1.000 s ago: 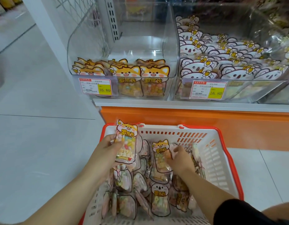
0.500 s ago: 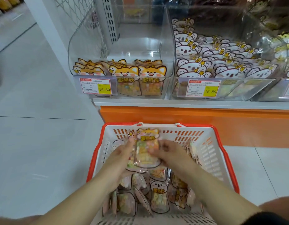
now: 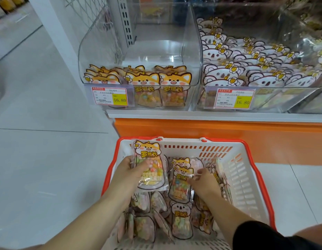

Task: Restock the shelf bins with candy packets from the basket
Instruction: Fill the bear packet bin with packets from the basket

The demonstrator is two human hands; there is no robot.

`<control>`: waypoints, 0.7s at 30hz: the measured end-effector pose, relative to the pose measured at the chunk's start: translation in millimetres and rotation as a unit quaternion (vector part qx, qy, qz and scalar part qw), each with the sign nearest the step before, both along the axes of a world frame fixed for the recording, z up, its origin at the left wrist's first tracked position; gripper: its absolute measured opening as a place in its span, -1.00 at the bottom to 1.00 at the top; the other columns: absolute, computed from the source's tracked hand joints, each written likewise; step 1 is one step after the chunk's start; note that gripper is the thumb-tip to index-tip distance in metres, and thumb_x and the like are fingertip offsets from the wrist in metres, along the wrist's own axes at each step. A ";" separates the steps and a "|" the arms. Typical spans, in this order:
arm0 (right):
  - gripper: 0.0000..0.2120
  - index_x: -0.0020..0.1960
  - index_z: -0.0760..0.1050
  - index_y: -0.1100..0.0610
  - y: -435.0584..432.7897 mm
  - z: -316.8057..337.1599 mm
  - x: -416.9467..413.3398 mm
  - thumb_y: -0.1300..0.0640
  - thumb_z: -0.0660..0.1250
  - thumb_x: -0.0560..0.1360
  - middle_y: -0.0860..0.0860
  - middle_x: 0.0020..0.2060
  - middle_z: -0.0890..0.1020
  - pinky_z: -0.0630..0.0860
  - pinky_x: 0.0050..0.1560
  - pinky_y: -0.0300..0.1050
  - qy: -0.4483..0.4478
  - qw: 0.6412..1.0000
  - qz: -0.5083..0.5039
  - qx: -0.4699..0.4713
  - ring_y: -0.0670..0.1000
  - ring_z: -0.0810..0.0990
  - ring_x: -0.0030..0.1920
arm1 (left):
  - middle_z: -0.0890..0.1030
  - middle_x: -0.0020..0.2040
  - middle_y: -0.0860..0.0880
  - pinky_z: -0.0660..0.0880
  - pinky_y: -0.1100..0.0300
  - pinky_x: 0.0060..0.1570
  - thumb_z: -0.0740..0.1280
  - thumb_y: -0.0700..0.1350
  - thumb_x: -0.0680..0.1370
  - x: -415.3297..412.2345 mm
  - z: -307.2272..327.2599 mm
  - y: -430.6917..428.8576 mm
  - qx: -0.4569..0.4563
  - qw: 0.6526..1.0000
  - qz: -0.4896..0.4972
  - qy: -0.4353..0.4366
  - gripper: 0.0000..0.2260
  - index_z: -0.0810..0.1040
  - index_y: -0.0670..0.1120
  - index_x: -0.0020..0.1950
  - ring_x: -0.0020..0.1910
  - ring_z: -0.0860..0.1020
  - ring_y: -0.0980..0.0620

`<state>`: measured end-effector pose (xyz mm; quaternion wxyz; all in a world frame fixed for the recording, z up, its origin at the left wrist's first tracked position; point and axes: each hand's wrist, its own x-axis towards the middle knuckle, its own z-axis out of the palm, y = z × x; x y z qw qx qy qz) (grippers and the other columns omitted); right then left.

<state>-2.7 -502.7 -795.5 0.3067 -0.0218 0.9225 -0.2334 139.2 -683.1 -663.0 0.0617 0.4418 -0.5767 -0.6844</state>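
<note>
Gathering phase: the left hand [image 3: 131,172] is gripping a fox packet [image 3: 150,165] upright at lower centre, above the basket [image 3: 247,170]. The right hand [image 3: 203,183] is pinching a second fox packet [image 3: 181,181] lying among koala packets [image 3: 181,219]. Next, likely, both are going over the clear front wall into the sparse fox bin [image 3: 156,51] at upper centre, not the koala bin [image 3: 283,90] beside it.

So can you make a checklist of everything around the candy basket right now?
Surface: white shelf over an orange base.
Job's things: basket of packets; fox bin filled only at the front; koala bin nearly full.
Clutter: nothing seen.
Hands: left hand grips a fox packet; right hand touches a second fox packet, grip unclear.
Cables: nothing seen.
Surroundings: pale tiled floor, yellow price tags.
</note>
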 end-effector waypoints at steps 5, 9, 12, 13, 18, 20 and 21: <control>-0.86 -0.10 0.46 0.03 -1.8 -8.8 -2.9 0.04 0.41 0.53 -0.06 -0.25 0.60 0.57 -0.22 -0.13 -0.011 1.000 0.020 0.005 -0.07 0.59 -0.25 | 0.70 -0.01 0.11 0.51 0.01 0.22 0.46 0.02 0.54 0.4 -0.3 -2.5 -0.012 1.000 -0.012 -0.010 -0.86 0.55 0.10 0.03 0.05 0.65 0.09; -0.85 -0.18 0.47 0.09 9.7 12.4 -11.2 0.13 0.36 0.56 -0.01 -0.34 0.58 0.50 -0.33 -0.19 -0.015 0.997 0.040 -0.068 -0.02 0.56 -0.34 | 0.70 0.02 0.10 0.52 -0.09 0.26 0.50 0.08 0.49 -0.4 -0.2 -4.9 -0.019 1.000 -0.016 -0.010 -0.77 0.53 0.15 0.08 0.07 0.66 0.04; -0.82 -0.19 0.39 0.13 24.6 52.4 -27.4 0.20 0.31 0.57 0.03 -0.34 0.54 0.44 -0.25 -0.06 0.000 0.989 0.053 -0.138 0.04 0.52 -0.32 | 0.67 0.01 0.12 0.47 -0.08 0.28 0.48 0.03 0.50 -2.9 5.0 -3.7 -0.011 1.000 -0.008 -0.015 -0.83 0.53 0.17 0.01 0.05 0.62 0.05; -0.82 -0.18 0.38 0.18 30.8 67.6 -34.0 0.21 0.31 0.57 0.06 -0.35 0.51 0.42 -0.23 -0.03 0.015 0.987 0.044 -0.157 0.06 0.48 -0.34 | 0.70 0.00 0.10 0.48 -0.14 0.28 0.47 0.00 0.49 -4.2 5.1 -3.0 -0.007 1.000 -0.003 -0.009 -0.85 0.57 0.14 0.02 0.06 0.64 0.01; -0.96 -0.06 0.51 0.23 45.6 156.8 -42.9 0.27 0.34 0.58 0.08 -0.34 0.50 0.40 -0.16 -0.04 0.003 0.932 -0.051 -0.358 0.01 0.46 -0.31 | 0.71 0.09 0.08 0.45 -0.09 0.28 0.41 -0.03 0.55 -4.9 18.8 9.5 0.022 0.999 -0.035 0.020 -0.80 0.59 0.09 0.17 0.15 0.63 0.01; -0.87 -0.15 0.53 0.12 32.4 186.2 -30.2 0.27 0.35 0.57 0.05 -0.35 0.52 0.36 -0.18 -0.09 -0.033 0.909 -0.043 -0.414 -0.04 0.44 -0.35 | 0.67 0.20 0.08 0.39 -0.21 0.35 0.44 0.09 0.47 -2.5 24.7 14.8 0.047 0.996 -0.065 0.033 -0.62 0.56 0.14 0.28 0.24 0.60 -0.02; -0.83 -0.18 0.55 0.08 24.4 194.9 -23.3 0.26 0.35 0.56 0.08 -0.33 0.52 0.35 -0.18 -0.07 -0.057 0.898 -0.037 -0.436 -0.02 0.43 -0.33 | 0.65 0.25 0.04 0.38 -0.27 0.35 0.43 0.09 0.47 -1.9 25.7 16.3 0.072 0.994 -0.072 0.045 -0.59 0.56 0.13 0.31 0.25 0.60 -0.06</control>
